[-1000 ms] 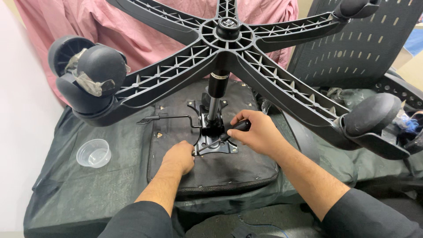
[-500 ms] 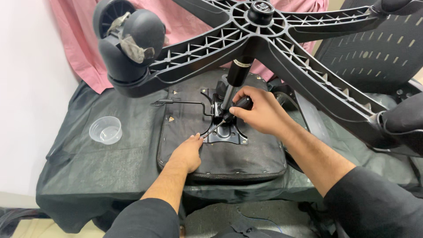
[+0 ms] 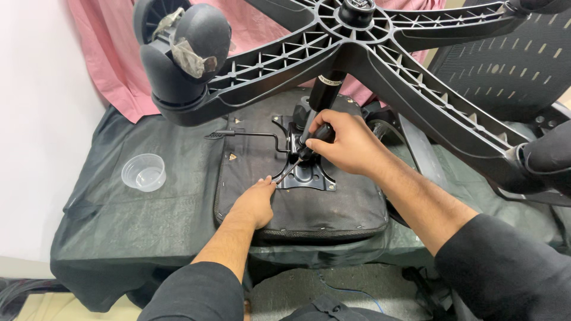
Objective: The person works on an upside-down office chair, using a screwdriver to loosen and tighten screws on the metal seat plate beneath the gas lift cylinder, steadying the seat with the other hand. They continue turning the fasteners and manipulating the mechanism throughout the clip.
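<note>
An upturned office chair lies on a table draped in dark cloth. Its black seat underside faces up, with a metal mounting plate at the centre and the gas column rising to the five-arm base. My right hand grips the black handle of a screwdriver, its tip angled down toward the plate's left edge. My left hand rests flat on the seat, its fingertips by the screwdriver tip.
A clear plastic cup stands on the cloth at the left. A large caster hangs at the upper left, another at the right. The mesh chair back is at the upper right. A thin lever sticks out leftward.
The view has moved in closer and shifted a little to the right. Both hands stay at the mounting plate, the right one still on the screwdriver.
</note>
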